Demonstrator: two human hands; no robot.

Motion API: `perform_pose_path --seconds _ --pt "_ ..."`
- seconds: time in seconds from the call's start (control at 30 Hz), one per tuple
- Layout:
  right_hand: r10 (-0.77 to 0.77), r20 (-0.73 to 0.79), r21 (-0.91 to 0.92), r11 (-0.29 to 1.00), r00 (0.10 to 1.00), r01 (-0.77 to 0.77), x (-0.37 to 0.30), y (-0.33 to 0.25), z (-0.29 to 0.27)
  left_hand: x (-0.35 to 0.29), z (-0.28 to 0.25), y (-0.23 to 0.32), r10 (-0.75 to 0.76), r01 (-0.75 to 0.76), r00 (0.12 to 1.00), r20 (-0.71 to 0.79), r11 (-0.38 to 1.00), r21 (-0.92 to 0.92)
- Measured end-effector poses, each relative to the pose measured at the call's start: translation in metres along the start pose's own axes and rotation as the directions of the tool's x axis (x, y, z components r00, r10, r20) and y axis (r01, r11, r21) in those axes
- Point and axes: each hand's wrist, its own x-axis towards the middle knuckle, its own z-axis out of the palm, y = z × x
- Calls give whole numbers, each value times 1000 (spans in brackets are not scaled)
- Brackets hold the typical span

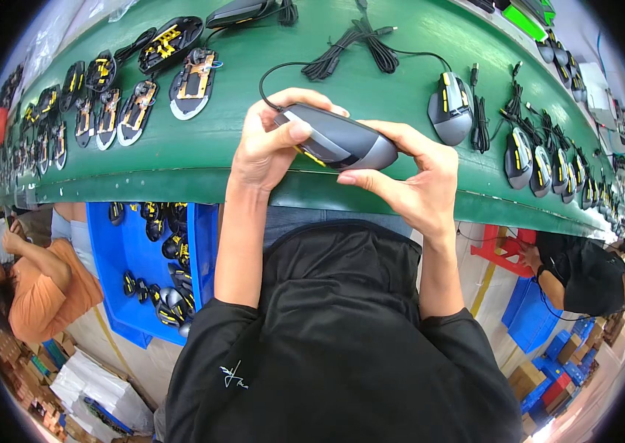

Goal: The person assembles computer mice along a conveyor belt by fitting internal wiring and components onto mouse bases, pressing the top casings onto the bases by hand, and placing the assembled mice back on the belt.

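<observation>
Between my two hands is a black and grey computer mouse [338, 136] with yellow side buttons, tilted on its side over the front part of the green bench [357, 103]. My left hand [272, 140] is closed around its cable end, thumb on top near the edge. My right hand [419, 166] pinches the rounded rear end between thumb and fingers. The mouse's cable [287, 66] loops up from my left hand to a tied black bundle [357, 48] on the bench. To the right lies another mouse [451, 107], connected to a cable.
Opened mouse halves [194, 85] with inner parts showing line the bench on the left. More assembled mice [519, 159] stand in a row on the right. Below the bench at left, a blue crate [113, 288] holds mouse shells. Other people sit at left [57, 273] and right [586, 273].
</observation>
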Motion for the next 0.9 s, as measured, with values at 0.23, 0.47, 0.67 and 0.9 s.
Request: perform_pose_path --seconds 0.23,0.47,0.67,0.9 --pt "16 -28 -9 1000 999 -16 -5 -8 2 1 -1 -11 70 -69 997 23 998 -7" --pt "406 60 385 833 912 -397 -3 -10 6 0 5 -10 -146 154 982 -118 986 60" --pt "527 185 684 537 829 -494 3 -9 -6 9 6 -15 -356 228 894 -273 885 -406" --pt "435 72 360 828 898 -430 19 -7 -1 14 14 -11 -280 229 878 -388 958 -172"
